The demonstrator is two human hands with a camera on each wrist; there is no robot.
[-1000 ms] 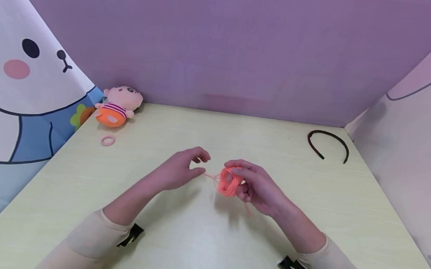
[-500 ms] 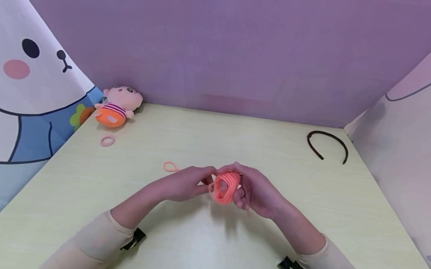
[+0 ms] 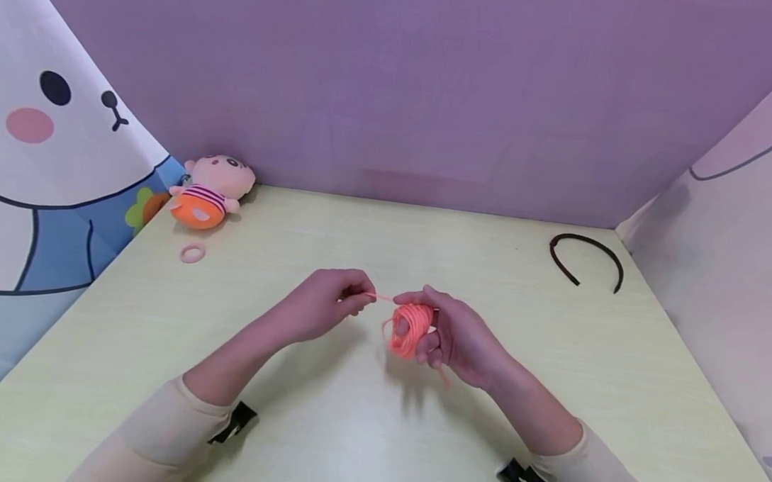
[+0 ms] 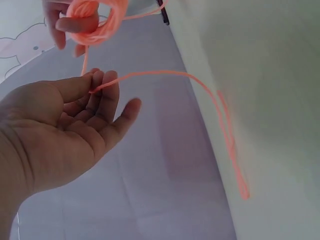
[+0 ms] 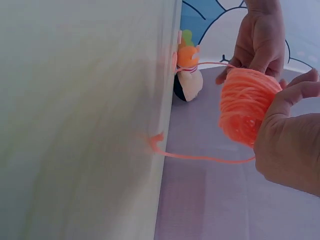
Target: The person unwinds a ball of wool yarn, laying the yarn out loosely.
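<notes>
In the head view, my right hand (image 3: 459,338) holds a wound bundle of coral-orange yarn (image 3: 416,323) above the table. One finger shows inside the bundle's hollow in the left wrist view. My left hand (image 3: 324,305), to the left of the bundle, pinches a strand of yarn (image 3: 381,297) between thumb and fingers. That strand runs straight across to the bundle. From the pinch, a loose length of yarn (image 4: 160,73) hangs down and doubles back in the left wrist view. A tail of yarn (image 5: 205,158) trails from the bundle towards the table in the right wrist view.
A plush toy (image 3: 213,190) lies at the back left corner of the pale table (image 3: 341,427), with a pink ring (image 3: 193,253) before it. A dark headband (image 3: 587,241) lies at the far right. A purple cloth wall (image 3: 419,98) stands behind.
My left hand first came in to the bundle, where a yarn loop showed behind it. Now it has drawn back left and up, pulling a strand straight. The right hand stays nearly in place.
</notes>
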